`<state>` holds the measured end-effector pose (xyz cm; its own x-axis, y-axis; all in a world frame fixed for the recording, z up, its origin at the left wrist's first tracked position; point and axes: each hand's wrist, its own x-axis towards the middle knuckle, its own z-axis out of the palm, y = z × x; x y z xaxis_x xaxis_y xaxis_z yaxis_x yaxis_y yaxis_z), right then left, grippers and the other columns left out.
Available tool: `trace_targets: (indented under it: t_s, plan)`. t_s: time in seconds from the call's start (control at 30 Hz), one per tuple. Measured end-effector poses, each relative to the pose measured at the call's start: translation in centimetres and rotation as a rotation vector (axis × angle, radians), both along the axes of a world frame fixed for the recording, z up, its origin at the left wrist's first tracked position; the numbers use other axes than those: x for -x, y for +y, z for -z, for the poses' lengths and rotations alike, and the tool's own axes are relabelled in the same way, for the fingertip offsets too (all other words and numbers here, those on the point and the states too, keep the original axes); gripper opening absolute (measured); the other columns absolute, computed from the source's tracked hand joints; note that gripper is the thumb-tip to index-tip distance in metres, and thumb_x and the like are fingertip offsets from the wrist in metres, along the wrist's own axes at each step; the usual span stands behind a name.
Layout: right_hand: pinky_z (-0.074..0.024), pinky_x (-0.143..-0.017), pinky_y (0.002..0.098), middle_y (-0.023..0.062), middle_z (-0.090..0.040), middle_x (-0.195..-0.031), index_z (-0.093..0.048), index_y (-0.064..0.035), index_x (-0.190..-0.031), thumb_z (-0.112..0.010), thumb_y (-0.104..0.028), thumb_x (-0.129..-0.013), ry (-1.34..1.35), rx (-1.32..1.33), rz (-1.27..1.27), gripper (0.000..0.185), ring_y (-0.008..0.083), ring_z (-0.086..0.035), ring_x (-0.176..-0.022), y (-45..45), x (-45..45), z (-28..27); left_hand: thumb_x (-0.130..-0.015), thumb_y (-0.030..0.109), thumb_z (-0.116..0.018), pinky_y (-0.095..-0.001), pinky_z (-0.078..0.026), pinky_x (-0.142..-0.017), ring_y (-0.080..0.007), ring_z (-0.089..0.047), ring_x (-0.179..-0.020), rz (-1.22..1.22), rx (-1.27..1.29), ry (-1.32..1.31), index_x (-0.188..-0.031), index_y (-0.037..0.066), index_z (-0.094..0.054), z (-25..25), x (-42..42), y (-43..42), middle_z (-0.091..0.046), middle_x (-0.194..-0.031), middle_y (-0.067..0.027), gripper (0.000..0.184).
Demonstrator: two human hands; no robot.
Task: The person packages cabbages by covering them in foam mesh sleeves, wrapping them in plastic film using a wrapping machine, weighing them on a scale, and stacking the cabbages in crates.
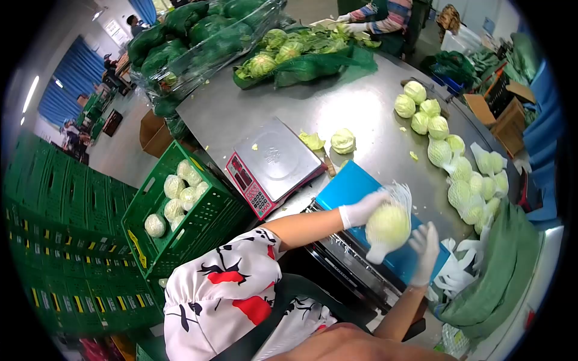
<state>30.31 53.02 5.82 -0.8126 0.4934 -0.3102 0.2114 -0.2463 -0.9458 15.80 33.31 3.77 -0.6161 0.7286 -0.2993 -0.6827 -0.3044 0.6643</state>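
Note:
In the head view, a pale green cabbage (388,227) in a white foam net hangs over a blue board (349,186). My left hand (368,206), in a white glove, is closed on its upper left side; part of those fingers is hidden behind the cabbage. To the right of the cabbage, my gloved right hand (425,248) has its fingers apart and holds nothing. Loose white nets (457,268) lie just beyond that hand. On the metal table sits a bare cabbage (343,141), with a loose leaf (312,141) beside it.
A scale (274,159) stands left of the board. A green crate (174,240) holds several netted cabbages. More cabbages (460,168) line the right edge of the table (223,102). Green net sacks (307,72) lie at the back, near another person's gloved hands (355,27).

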Motion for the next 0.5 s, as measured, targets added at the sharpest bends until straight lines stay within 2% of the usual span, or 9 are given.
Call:
trace_targets:
  t_s: [0.03, 0.1, 0.13, 0.23, 0.3, 0.37, 0.4, 0.43, 0.5]
  plan:
    - [-0.0426, -0.104, 0.0329, 0.0149, -0.057, -0.135, -0.039, 0.0008, -0.148, -0.063, -0.023, -0.096, 0.055, 0.115, -0.018, 0.062, 0.0218, -0.056, -0.121, -2.6, -0.7, -0.8, -0.092, 0.011, -0.055, -0.0322, -0.05, -0.093, -0.0166, -0.063, -0.102, 0.061, -0.001, 0.196, -0.121, 0.002, -0.062, 1.1, 0.0, 0.8, -0.068, -0.111, -0.0081, 0.03]
    - [-0.0392, -0.108, 0.0362, 0.0151, -0.053, -0.14, -0.033, 0.0029, -0.15, -0.061, -0.023, -0.096, 0.138, -0.607, -0.126, 0.066, 0.0256, -0.054, -0.125, -6.0, -1.4, 2.7, -0.089, 0.005, -0.056, -0.0309, -0.048, -0.097, -0.0148, -0.061, -0.107, 0.291, -0.015, 0.624, -0.132, 0.001, -0.057, 3.0, 0.1, 1.4, -0.066, -0.118, -0.0072, 0.043]
    - [-0.0379, -0.109, 0.036, 0.0149, -0.053, -0.14, -0.038, 0.0051, -0.146, -0.059, -0.02, -0.097, 0.184, -0.465, 0.015, 0.059, 0.0266, -0.051, -0.127, -7.9, -1.6, 2.2, -0.088, 0.004, -0.057, -0.0312, -0.046, -0.1, -0.0165, -0.058, -0.115, 0.339, -0.061, 0.584, -0.141, 0.001, -0.049, 3.0, 0.3, 1.8, -0.06, -0.131, -0.0079, 0.054]
    - [-0.0371, -0.109, 0.036, 0.0158, -0.053, -0.141, -0.043, 0.0071, -0.142, -0.057, -0.017, -0.098, 0.122, -0.33, 0.015, 0.052, 0.0255, -0.051, -0.127, -7.1, -2.8, 3.4, -0.088, 0.008, -0.06, -0.0315, -0.045, -0.102, -0.0194, -0.057, -0.119, -0.116, -0.06, 0.653, -0.144, 0.002, -0.046, 0.8, -0.5, -0.4, -0.057, -0.134, -0.0102, 0.058]
    - [-0.0391, -0.108, 0.0363, 0.016, -0.054, -0.138, -0.049, 0.0054, -0.137, -0.056, -0.017, -0.1, 0.172, -0.369, 0.039, 0.044, 0.0257, -0.052, -0.125, -6.8, -2.8, 5.4, -0.09, 0.016, -0.063, -0.0332, -0.044, -0.104, -0.0236, -0.056, -0.121, -0.317, 0.413, 1.111, -0.146, 0.003, -0.043, 0.5, -1.6, -3.2, -0.054, -0.135, -0.0144, 0.061]
    - [-0.0408, -0.106, 0.0366, 0.0152, -0.056, -0.135, -0.051, 0.0023, -0.135, -0.057, -0.021, -0.1, 0.153, -0.415, 0.074, 0.042, 0.025, -0.053, -0.124, -7.2, -2.8, 5.2, -0.092, 0.021, -0.063, -0.0351, -0.044, -0.105, -0.027, -0.058, -0.118, 0.033, 0.636, 1.09, -0.145, 0.004, -0.045, 1.2, -3.6, -4.7, -0.059, -0.126, -0.0176, 0.059]
    - [-0.0406, -0.106, 0.0357, 0.0144, -0.057, -0.135, -0.051, 0.0014, -0.136, -0.058, -0.022, -0.1, 0.172, -0.347, 0.071, 0.043, 0.0246, -0.053, -0.124, -7.2, -2.8, 5.6, -0.093, 0.024, -0.064, -0.0359, -0.044, -0.105, -0.0277, -0.058, -0.117, 0.266, 0.686, 1.218, -0.143, 0.004, -0.046, 2.2, -3.5, -4.9, -0.061, -0.123, -0.0179, 0.057]
    - [-0.0405, -0.106, 0.0346, 0.014, -0.057, -0.134, -0.049, 0.0018, -0.137, -0.058, -0.023, -0.1, 0.117, -0.388, 0.095, 0.045, 0.0244, -0.054, -0.123, -7.8, -2.8, 3.9, -0.093, 0.026, -0.065, -0.0367, -0.044, -0.104, -0.0285, -0.059, -0.117, 0.501, 0.715, 1.348, -0.142, 0.003, -0.048, 3.3, -3.5, -5.0, -0.063, -0.121, -0.0181, 0.056]
    - [-0.0403, -0.106, 0.0349, 0.0177, -0.055, -0.137, -0.046, 0.0037, -0.139, -0.059, -0.025, -0.101, 0.098, -0.401, 0.127, 0.05, 0.0253, -0.053, -0.124, -7.2, -3.8, 4.1, -0.093, 0.026, -0.066, -0.0396, -0.047, -0.099, -0.0312, -0.06, -0.111, 0.051, 0.461, 1.233, -0.137, 0.003, -0.052, 0.9, -4.9, -6.2, -0.067, -0.113, -0.0156, 0.052]
